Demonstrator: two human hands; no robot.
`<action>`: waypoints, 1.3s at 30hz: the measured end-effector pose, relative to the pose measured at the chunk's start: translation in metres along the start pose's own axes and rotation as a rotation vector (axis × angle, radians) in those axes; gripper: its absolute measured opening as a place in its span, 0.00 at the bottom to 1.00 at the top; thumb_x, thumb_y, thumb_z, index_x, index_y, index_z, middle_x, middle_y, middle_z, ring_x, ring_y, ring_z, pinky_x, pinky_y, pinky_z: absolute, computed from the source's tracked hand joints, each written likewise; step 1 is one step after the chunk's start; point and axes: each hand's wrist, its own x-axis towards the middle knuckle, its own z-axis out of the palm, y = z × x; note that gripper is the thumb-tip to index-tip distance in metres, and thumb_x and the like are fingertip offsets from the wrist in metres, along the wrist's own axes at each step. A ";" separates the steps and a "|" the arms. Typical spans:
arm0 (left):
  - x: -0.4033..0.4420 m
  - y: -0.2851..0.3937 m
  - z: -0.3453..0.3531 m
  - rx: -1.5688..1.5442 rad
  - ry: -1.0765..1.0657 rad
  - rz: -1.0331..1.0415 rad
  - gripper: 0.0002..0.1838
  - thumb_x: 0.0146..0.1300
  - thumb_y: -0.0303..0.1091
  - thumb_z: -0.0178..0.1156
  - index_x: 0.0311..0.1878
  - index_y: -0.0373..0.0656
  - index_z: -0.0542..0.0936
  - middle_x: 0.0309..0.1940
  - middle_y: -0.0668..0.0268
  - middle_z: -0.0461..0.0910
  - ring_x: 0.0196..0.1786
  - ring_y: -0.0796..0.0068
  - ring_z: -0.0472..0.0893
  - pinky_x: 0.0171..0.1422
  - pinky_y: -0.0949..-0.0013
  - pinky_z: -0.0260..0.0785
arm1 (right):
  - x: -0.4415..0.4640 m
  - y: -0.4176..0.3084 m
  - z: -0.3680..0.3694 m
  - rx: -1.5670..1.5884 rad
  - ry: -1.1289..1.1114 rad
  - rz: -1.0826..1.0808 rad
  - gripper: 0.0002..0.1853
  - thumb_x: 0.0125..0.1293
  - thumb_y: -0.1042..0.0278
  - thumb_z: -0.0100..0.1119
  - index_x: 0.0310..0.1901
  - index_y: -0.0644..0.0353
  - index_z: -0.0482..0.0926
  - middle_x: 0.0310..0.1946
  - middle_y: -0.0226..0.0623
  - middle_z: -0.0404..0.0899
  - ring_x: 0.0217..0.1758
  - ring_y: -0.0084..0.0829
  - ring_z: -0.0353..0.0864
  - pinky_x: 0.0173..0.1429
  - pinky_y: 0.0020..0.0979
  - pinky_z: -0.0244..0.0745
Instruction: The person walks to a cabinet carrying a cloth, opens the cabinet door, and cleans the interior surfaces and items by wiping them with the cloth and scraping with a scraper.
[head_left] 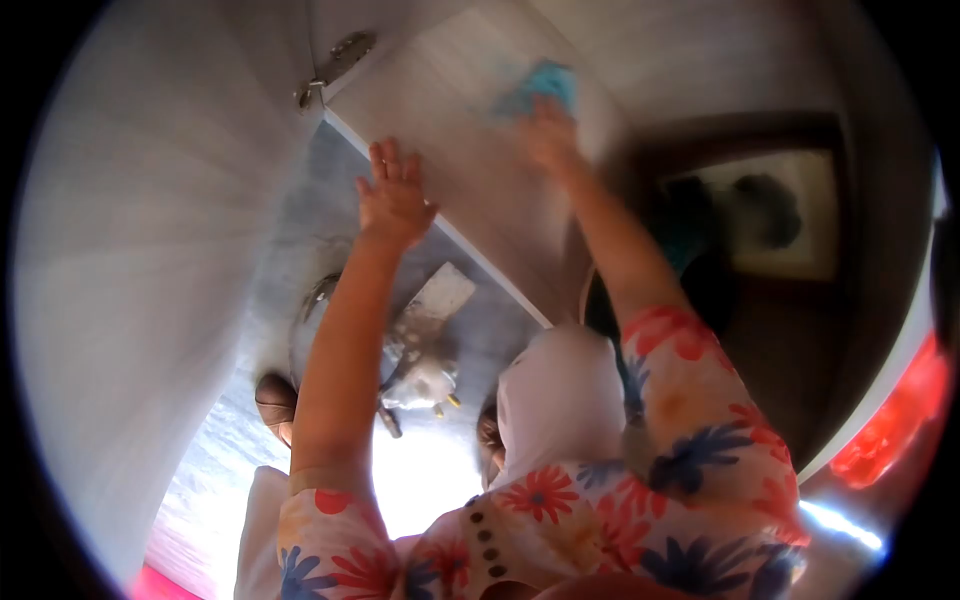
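A pale wooden cabinet shelf (470,160) with a white front edge lies in front of me. My right hand (548,135), smeared by motion, is on a blue cloth (548,88) against the surface of the shelf. The cloth looks bunched beyond my fingertips. My left hand (395,195) is at the shelf's front edge, fingers extended and apart, holding nothing. I cannot tell how firmly that palm rests on the edge.
A metal hinge (345,55) joins a large pale door (150,220) at the left. Below the shelf, a white flat piece (435,300) and a clear plastic bag (420,385) lie on the grey floor. A dark compartment (845,290) is at the right, beside a red object (890,415).
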 end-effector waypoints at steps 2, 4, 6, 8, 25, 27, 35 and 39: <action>0.000 0.000 0.003 0.002 0.023 0.016 0.40 0.55 0.50 0.57 0.66 0.44 0.51 0.69 0.53 0.38 0.71 0.54 0.38 0.65 0.48 0.49 | 0.010 0.091 0.035 -0.093 -0.063 0.139 0.35 0.63 0.43 0.35 0.67 0.55 0.46 0.67 0.45 0.46 0.69 0.46 0.47 0.68 0.50 0.43; 0.000 0.001 0.003 0.041 0.009 0.028 0.40 0.55 0.50 0.56 0.66 0.44 0.51 0.69 0.53 0.38 0.71 0.54 0.38 0.65 0.49 0.50 | 0.015 0.143 0.042 -0.151 -0.167 0.303 0.34 0.63 0.43 0.35 0.66 0.55 0.48 0.67 0.45 0.46 0.68 0.46 0.48 0.67 0.50 0.44; 0.002 -0.003 0.001 0.076 -0.004 0.024 0.40 0.56 0.50 0.56 0.66 0.43 0.51 0.69 0.53 0.38 0.71 0.53 0.37 0.65 0.49 0.50 | 0.022 0.162 0.036 -0.122 -0.177 0.452 0.33 0.63 0.44 0.36 0.65 0.54 0.51 0.67 0.44 0.47 0.68 0.45 0.48 0.67 0.49 0.46; 0.001 -0.002 -0.002 0.097 -0.033 0.031 0.41 0.56 0.50 0.56 0.67 0.43 0.50 0.69 0.52 0.37 0.71 0.52 0.37 0.65 0.50 0.50 | 0.034 0.173 0.033 -0.093 -0.171 0.559 0.32 0.63 0.44 0.37 0.64 0.54 0.53 0.67 0.43 0.47 0.68 0.45 0.49 0.66 0.48 0.47; 0.005 -0.019 0.025 0.028 0.129 0.138 0.38 0.52 0.40 0.60 0.65 0.42 0.56 0.68 0.50 0.36 0.71 0.51 0.38 0.63 0.57 0.58 | 0.181 0.129 0.049 -0.081 0.028 0.586 0.24 0.61 0.53 0.46 0.58 0.48 0.66 0.65 0.37 0.55 0.64 0.42 0.55 0.62 0.44 0.54; 0.005 -0.019 0.021 0.032 0.137 0.132 0.38 0.52 0.39 0.60 0.65 0.42 0.56 0.68 0.50 0.36 0.71 0.51 0.38 0.63 0.57 0.57 | 0.206 0.086 0.027 0.026 0.085 0.442 0.25 0.61 0.55 0.46 0.60 0.48 0.64 0.64 0.39 0.56 0.64 0.43 0.56 0.62 0.43 0.55; 0.000 -0.021 0.005 0.013 0.054 0.127 0.35 0.52 0.32 0.55 0.65 0.43 0.56 0.69 0.52 0.37 0.71 0.52 0.39 0.63 0.56 0.57 | 0.234 -0.015 -0.042 0.200 0.086 -0.058 0.30 0.59 0.56 0.47 0.63 0.51 0.58 0.57 0.47 0.66 0.58 0.46 0.66 0.61 0.38 0.61; 0.005 -0.021 0.016 -0.008 0.056 0.110 0.35 0.51 0.25 0.51 0.66 0.44 0.55 0.69 0.53 0.36 0.71 0.54 0.38 0.64 0.56 0.57 | 0.251 0.014 -0.041 0.214 0.175 -0.059 0.34 0.55 0.56 0.52 0.64 0.54 0.57 0.58 0.48 0.65 0.59 0.45 0.66 0.61 0.36 0.60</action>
